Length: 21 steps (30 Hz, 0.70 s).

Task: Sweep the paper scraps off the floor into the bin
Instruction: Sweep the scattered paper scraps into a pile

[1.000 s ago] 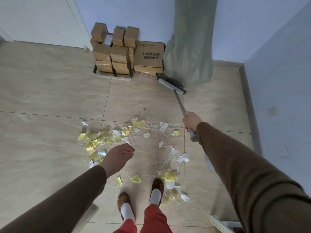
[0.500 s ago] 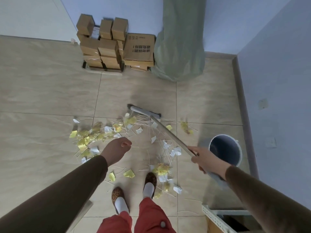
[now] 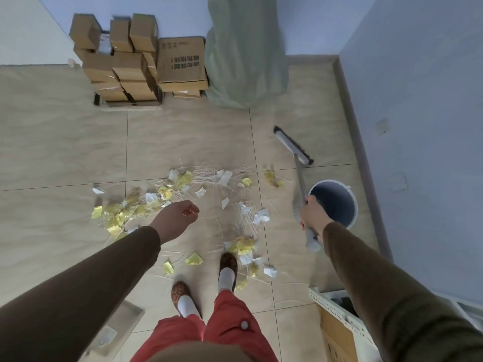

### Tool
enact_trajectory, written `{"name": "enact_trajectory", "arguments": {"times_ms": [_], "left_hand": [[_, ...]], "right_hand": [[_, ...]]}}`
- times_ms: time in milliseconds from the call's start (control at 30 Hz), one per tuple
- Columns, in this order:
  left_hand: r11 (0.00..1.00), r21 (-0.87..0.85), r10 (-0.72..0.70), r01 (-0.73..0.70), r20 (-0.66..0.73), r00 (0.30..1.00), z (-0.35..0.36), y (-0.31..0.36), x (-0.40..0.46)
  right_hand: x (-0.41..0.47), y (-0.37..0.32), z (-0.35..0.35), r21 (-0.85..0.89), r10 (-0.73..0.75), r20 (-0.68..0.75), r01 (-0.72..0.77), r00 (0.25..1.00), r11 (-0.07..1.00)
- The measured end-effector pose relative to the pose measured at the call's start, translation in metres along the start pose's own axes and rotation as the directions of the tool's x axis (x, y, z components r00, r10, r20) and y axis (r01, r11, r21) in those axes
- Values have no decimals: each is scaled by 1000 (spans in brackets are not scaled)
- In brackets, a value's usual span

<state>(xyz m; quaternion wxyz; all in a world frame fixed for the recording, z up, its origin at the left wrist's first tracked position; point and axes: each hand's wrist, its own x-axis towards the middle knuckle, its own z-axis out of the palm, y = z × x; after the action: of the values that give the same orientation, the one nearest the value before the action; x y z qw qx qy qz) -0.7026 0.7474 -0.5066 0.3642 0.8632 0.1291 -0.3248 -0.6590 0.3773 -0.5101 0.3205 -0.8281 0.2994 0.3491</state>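
Note:
Yellow and white paper scraps (image 3: 162, 197) and thin sticks lie scattered over the tiled floor in front of my feet. My right hand (image 3: 312, 214) grips the grey handle of a broom (image 3: 299, 178). The broom's flat head (image 3: 292, 146) rests on the floor to the right of the scraps, beyond the bin. A round grey bin (image 3: 351, 205) stands open just right of my right hand, near the wall. My left hand (image 3: 176, 220) hangs over the scraps with its fingers curled and holds nothing.
Stacked cardboard boxes (image 3: 125, 64) and a green sack (image 3: 243, 64) stand against the far wall. The blue wall (image 3: 418, 126) runs along the right. A white rack with a cardboard box (image 3: 337, 325) sits at the lower right. A pale dustpan (image 3: 115, 333) lies at the lower left.
The broom head swept from the far wall through the scraps, then swung right, beyond the bin. My right hand moved right to beside the bin. A few yellow scraps shifted right.

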Motion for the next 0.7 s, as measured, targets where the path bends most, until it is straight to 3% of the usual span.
{"name": "enact_trajectory", "arguments": {"times_ms": [200,400,633,700], "left_hand": [[1000,23,-13,13,6,1000,9,-13,-10],[998,44,54,-55,39,998,9,-12,-27],[990,-10,144,-144,44,989,1,-39,-78],[990,-38,138,-136,45,989,2,-60,-97]], "right_hand": [[-25,32,66,-24,128,105,-127,986,992],[-133,60,75,68,74,258,-95,963,993],[-221,97,95,252,3,223,-60,975,966],[-243,108,116,189,-33,159,2,987,982]]}}
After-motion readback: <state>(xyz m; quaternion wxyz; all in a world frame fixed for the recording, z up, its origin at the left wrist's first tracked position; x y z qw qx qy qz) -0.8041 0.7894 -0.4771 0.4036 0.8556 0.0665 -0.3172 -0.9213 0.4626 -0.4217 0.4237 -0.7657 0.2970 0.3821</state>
